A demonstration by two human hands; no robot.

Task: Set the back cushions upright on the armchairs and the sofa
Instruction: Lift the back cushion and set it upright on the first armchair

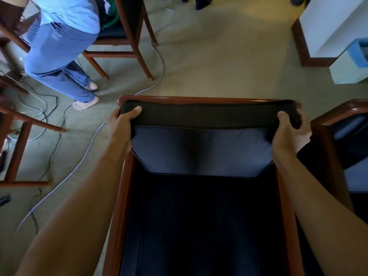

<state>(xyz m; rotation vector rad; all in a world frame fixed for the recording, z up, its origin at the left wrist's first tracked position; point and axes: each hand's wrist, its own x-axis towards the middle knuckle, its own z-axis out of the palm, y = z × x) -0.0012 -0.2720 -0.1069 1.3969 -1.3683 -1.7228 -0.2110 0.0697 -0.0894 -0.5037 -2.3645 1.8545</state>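
Observation:
A dark blue back cushion (201,148) stands against the backrest of a wooden armchair (199,100) right below me. Its black top edge lies along the chair's top rail. My left hand (123,121) grips the cushion's top left corner, thumb over the front. My right hand (288,132) grips the top right corner the same way. The dark seat cushion (199,226) fills the chair below. A second armchair (342,116) with a blue cushion stands close on the right.
Another person in blue clothes (59,48) stands barefoot at the upper left beside wooden chairs (123,46). A white cable (87,148) and black cords run over the carpet on the left. A white and blue box (350,64) sits by a wall corner at the upper right.

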